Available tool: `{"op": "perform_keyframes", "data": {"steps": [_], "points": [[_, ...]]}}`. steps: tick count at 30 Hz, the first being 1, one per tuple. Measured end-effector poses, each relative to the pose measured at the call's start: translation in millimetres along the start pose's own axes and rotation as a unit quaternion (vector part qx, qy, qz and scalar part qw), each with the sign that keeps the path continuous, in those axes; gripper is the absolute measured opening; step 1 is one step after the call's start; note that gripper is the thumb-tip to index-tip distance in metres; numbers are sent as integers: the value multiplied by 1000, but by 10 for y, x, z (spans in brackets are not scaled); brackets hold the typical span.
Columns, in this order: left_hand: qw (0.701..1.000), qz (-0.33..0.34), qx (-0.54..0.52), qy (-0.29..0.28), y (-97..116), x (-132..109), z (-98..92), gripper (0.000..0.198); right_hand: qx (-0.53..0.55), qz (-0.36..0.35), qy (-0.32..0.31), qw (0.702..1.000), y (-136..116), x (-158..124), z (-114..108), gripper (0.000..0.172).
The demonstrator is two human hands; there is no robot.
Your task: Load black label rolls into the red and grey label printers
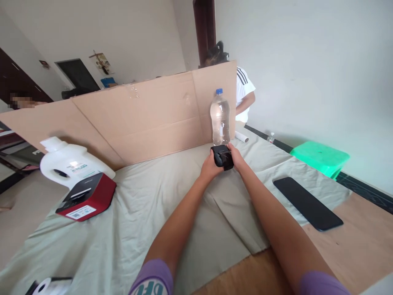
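Note:
Both my arms reach forward over a pale green cloth [147,213] spread on the table. My left hand [209,166] and my right hand [236,157] are closed round a small black device [222,157], held between them just above the cloth. Right behind it stands a clear plastic water bottle [220,118] with a blue cap, upright against a brown cardboard screen [138,119].
A red and black box-shaped device [87,196] and a white jug [66,162] sit at the left. A black flat slab [307,203] lies at the right, a green stool [319,157] beyond it. A person in a white shirt [244,96] sits behind the cardboard. A white roll [241,136] lies near the bottle.

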State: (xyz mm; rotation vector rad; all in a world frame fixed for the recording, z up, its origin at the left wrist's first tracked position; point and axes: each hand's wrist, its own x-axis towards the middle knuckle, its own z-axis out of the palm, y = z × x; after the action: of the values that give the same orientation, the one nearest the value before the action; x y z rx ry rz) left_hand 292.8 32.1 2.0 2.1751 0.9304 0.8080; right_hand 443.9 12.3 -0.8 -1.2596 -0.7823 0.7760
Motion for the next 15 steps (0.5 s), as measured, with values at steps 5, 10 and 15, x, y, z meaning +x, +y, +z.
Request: {"op": "perform_keyframes", "data": {"steps": [5,10,15], "points": [[1000,13,-7,-24,-76,144,296,95,-35,23,24,999,129,203,-268,59],[998,-16,53,-27,-166,221,424,106,-107,28,67,992,200,263,-321,54],[993,-34,99,-54,-181,136,441,113,-172,-44,75,981,256,218,-331,54]]}}
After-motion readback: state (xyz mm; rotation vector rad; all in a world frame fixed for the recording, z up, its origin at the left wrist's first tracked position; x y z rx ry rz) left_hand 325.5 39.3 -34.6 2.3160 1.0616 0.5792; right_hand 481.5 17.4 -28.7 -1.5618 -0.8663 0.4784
